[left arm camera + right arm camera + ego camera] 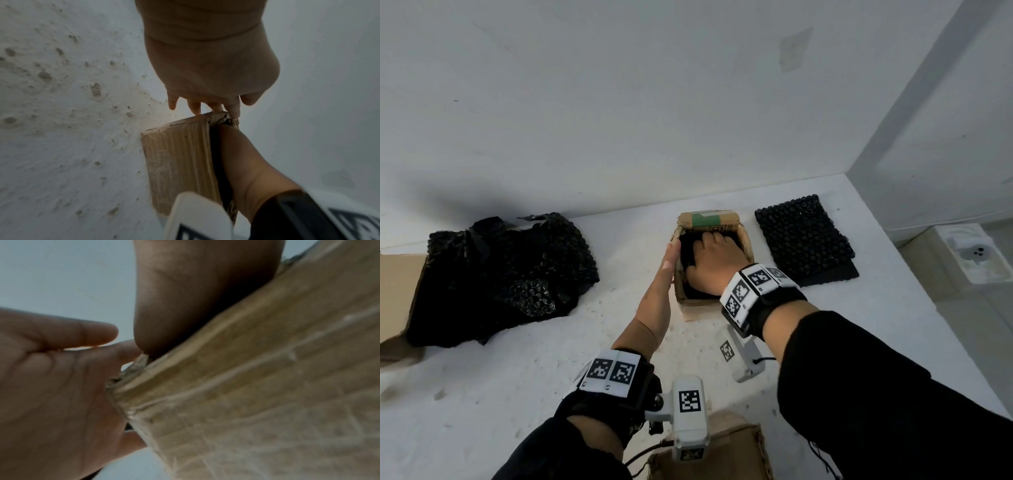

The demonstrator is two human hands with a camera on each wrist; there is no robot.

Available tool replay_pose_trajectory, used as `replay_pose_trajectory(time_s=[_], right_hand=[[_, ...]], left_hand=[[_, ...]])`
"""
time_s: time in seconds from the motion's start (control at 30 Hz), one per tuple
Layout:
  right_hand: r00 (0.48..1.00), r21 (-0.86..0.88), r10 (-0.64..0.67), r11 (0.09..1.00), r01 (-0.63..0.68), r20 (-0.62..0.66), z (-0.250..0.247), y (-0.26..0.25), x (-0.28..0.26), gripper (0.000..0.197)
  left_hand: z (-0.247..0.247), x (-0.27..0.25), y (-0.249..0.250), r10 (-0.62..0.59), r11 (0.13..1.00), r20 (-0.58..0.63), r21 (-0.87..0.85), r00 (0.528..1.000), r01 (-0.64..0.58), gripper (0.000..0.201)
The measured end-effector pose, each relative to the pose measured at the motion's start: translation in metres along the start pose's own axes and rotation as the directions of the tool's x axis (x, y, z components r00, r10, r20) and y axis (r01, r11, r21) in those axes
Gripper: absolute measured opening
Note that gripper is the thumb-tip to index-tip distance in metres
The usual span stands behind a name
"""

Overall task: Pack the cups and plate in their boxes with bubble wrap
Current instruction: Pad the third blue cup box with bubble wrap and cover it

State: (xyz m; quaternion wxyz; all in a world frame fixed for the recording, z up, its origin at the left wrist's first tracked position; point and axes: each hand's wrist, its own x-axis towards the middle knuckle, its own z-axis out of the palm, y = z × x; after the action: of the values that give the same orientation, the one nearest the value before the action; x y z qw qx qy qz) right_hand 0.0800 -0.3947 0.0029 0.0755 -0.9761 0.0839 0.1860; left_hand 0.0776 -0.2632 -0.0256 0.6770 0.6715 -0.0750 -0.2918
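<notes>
Far left of both hands, at the table [517, 387] edge: a flat cardboard piece [397, 291], half under a crumpled heap of black wrap [510, 274]. No print on either.

White speckled tabletop lies bare between heap and left hand [659, 294]; a bare stretch also on the near side, up to a brown box [722, 452] at the bottom edge under the left wrist camera.

Left hand: fingers straight and together, palm flat against the outer left wall of the small box [688, 308]. Left wrist view shows fingertips [234, 108] reaching the crumpled far corner of that wall. Holds nothing, only presses.

Small box: open top, standing on the table, touching the left palm. Far flap carries green tape [705, 219] with dark print below it; too blurred to read. Near wall scuffed, edges frayed.

Right hand [714, 260]: down inside the box, fingers bent over black wrapped stuff [686, 253] that fills it. Whether they grip or only press, cannot tell; the tips are hidden against the dark fill. What is wrapped inside is not visible.

Both wrists wear black bands with square black-and-white coded tags; no letters on them.

Right of the right hand, just beside the box but not touching: a flat rectangular sheet of black bubble wrap [804, 236]. Beyond it the table runs a short way to its right edge, by a side wall.

A back wall stands close behind box and sheet.
</notes>
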Motion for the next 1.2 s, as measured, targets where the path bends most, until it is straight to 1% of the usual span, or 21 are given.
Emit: replay_pose_trajectory(time_s=[0.07,0.1,0.17,0.2,0.3,0.43,0.5,0.6,0.67,0.73,0.8,0.83,0.87,0.93,0.97,1.03,1.1,1.13,1.2], right_hand=[[0.997,0.017,-0.047,0.999,0.048,-0.061,0.003,0.005,-0.009,0.045],[0.992,0.017,-0.065,0.998,0.067,-0.109,0.005,0.005,-0.014,0.047],[0.981,0.016,-0.060,0.998,0.064,-0.184,0.012,0.003,-0.027,0.061],[0.981,0.051,-0.026,0.998,0.036,-0.194,0.015,0.001,-0.034,0.067],[0.987,0.203,0.099,0.977,-0.072,-0.126,0.019,-0.003,-0.042,0.077],[0.980,0.269,0.197,0.946,-0.183,-0.026,0.014,-0.012,-0.032,0.086],[0.966,0.358,0.258,0.901,-0.246,0.014,0.006,-0.015,-0.023,0.082],[0.943,0.450,0.308,0.830,-0.330,0.124,-0.007,-0.010,-0.013,0.069],[0.935,0.434,0.305,0.828,-0.355,0.183,-0.013,-0.007,-0.008,0.066],[0.932,0.389,0.286,0.850,-0.355,0.223,-0.018,-0.005,-0.007,0.064],[0.944,0.363,0.243,0.878,-0.311,0.222,-0.018,-0.002,-0.010,0.064],[0.958,0.353,0.210,0.896,-0.268,0.194,-0.016,0.001,-0.013,0.065],[0.975,0.334,0.170,0.919,-0.209,0.143,-0.012,0.003,-0.018,0.066],[0.999,0.268,0.052,0.962,-0.048,-0.007,-0.002,0.005,-0.029,0.071],[0.996,0.235,-0.008,0.971,0.028,-0.086,0.003,0.006,-0.035,0.071],[0.981,0.215,-0.068,0.971,0.108,-0.184,0.010,0.009,-0.045,0.060],[0.972,0.197,-0.109,0.969,0.150,-0.206,0.018,0.015,-0.051,0.052],[0.969,0.156,-0.149,0.971,0.182,-0.199,0.022,0.018,-0.052,0.054],[0.953,0.034,-0.251,0.965,0.261,-0.172,0.028,0.020,-0.050,0.063]], left_hand=[[0.001,-0.002,-0.001,0.035,0.999,0.011,0.012,0.999,-0.035,0.043],[0.002,-0.003,-0.001,0.049,0.999,0.013,0.018,0.999,-0.049,0.044],[0.004,-0.004,-0.003,0.073,0.996,0.019,0.046,0.997,-0.074,0.045],[0.004,-0.004,-0.005,0.085,0.994,0.020,0.060,0.996,-0.086,0.050],[0.004,-0.003,-0.008,0.107,0.989,0.023,0.096,0.994,-0.109,0.059],[0.003,-0.004,-0.009,0.101,0.989,0.028,0.101,0.994,-0.103,0.059],[0.002,-0.005,-0.006,0.107,0.989,0.033,0.097,0.994,-0.110,0.058],[0.003,-0.005,-0.005,0.098,0.992,0.043,0.070,0.994,-0.101,0.049],[0.002,-0.004,-0.005,0.108,0.991,0.048,0.070,0.993,-0.111,0.051],[0.002,-0.004,-0.004,0.106,0.990,0.045,0.091,0.993,-0.110,0.053],[0.002,-0.006,-0.003,0.089,0.991,0.036,0.101,0.995,-0.093,0.044],[0.002,-0.007,-0.002,0.082,0.991,0.035,0.106,0.996,-0.085,0.044],[0.002,-0.007,-0.001,0.076,0.991,0.034,0.109,0.997,-0.079,0.045],[0.002,-0.008,0.002,0.070,0.990,0.032,0.122,0.997,-0.073,0.045],[0.002,-0.008,0.002,0.066,0.989,0.033,0.131,0.997,-0.070,0.044],[0.001,-0.008,0.003,0.051,0.989,0.030,0.136,0.998,-0.055,0.043],[0.001,-0.009,0.004,0.048,0.991,0.023,0.127,0.999,-0.051,0.044],[0.002,-0.010,0.005,0.049,0.992,0.018,0.114,0.999,-0.051,0.044],[0.004,-0.010,0.006,0.051,0.995,0.010,0.084,0.999,-0.052,0.044]])
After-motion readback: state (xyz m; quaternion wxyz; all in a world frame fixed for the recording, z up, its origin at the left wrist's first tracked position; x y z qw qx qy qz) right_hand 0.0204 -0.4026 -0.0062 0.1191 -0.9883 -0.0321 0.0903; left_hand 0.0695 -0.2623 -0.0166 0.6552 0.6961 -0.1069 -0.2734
